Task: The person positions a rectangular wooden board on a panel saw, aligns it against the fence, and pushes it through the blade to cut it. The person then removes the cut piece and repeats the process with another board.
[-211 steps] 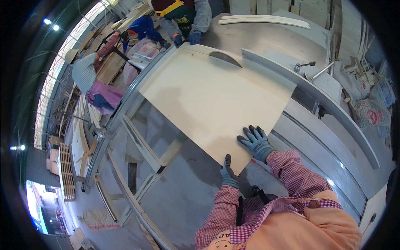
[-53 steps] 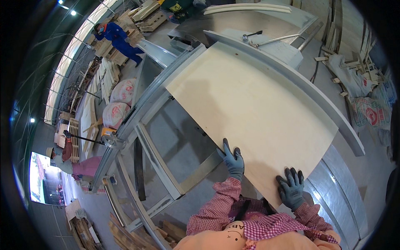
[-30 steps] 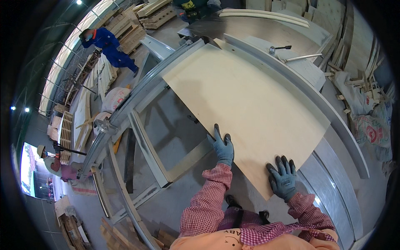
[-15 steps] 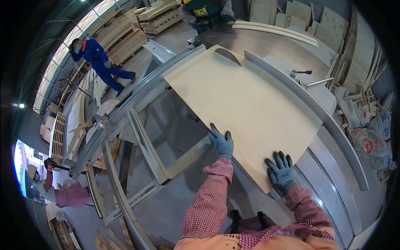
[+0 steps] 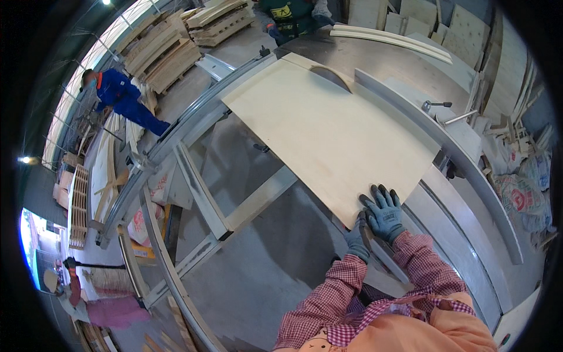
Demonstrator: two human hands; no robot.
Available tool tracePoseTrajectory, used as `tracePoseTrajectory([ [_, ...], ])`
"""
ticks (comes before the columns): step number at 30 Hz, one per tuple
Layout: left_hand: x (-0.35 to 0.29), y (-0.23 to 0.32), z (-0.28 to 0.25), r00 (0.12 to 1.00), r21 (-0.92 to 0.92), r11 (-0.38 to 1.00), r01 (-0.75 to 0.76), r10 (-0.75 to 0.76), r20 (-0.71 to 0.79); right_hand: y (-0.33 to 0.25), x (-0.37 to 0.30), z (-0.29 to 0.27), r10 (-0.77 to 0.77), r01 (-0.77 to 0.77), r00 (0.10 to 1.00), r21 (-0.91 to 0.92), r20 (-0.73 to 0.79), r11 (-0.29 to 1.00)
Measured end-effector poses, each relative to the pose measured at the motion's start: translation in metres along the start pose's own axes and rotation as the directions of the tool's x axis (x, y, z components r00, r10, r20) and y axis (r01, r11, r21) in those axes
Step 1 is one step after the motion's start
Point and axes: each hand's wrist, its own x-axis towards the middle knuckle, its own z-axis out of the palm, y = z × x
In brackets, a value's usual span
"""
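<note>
Pale oblong wood panel [image 5: 334, 135], 5 o'clock: your blue-gloved R hand [image 5: 385, 219] spread, L hand [image 5: 356, 242] grip unclear; uneven push cd. skew it.

i count two gloved hands [image 5: 385, 216], one wood panel [image 5: 334, 135] at the grip, two wooden strips [image 5: 381, 38] beyond, three co-workers [image 5: 120, 97] ahead or left.

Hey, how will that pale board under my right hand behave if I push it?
The pale board looks fairly stiff, as its edge shows no obvious sag beside the open frame. It may slide easily, lying flat on the smooth metal table.
</note>
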Motion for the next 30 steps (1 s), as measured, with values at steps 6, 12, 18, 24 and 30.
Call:
tracePoseTrajectory([
  [6, -0.022, 0.001, 0.034, 1.000, 0.110, 0.994, -0.009, 0.011, -0.016, 0.013, -0.008, 0.000, 0.034, -0.034, 0.999, -0.010, 0.003, 0.999],
  [12, -0.006, 0.005, 0.002, 0.997, 0.234, 0.972, -0.024, 0.005, 0.083, 0.000, -0.003, -0.006, 0.041, -0.042, 0.997, 0.011, 0.072, 0.999],
  [18, -0.038, 0.000, 0.065, 0.987, 0.156, 0.987, -0.027, 0.051, -0.150, 0.020, -0.010, -0.004, 0.080, -0.080, 0.996, 0.017, 0.040, 0.997],
  [24, -0.005, -0.004, 0.005, 0.988, 0.268, 0.952, -0.148, 0.152, 0.006, 0.008, -0.005, -0.001, 0.034, -0.034, 0.999, 0.045, 0.013, 0.998],
  [30, -0.011, -0.006, 0.023, 0.996, 0.131, 0.987, 0.090, -0.091, -0.005, 0.019, -0.009, -0.007, 0.066, -0.067, 0.997, 0.049, 0.027, 0.997],
])
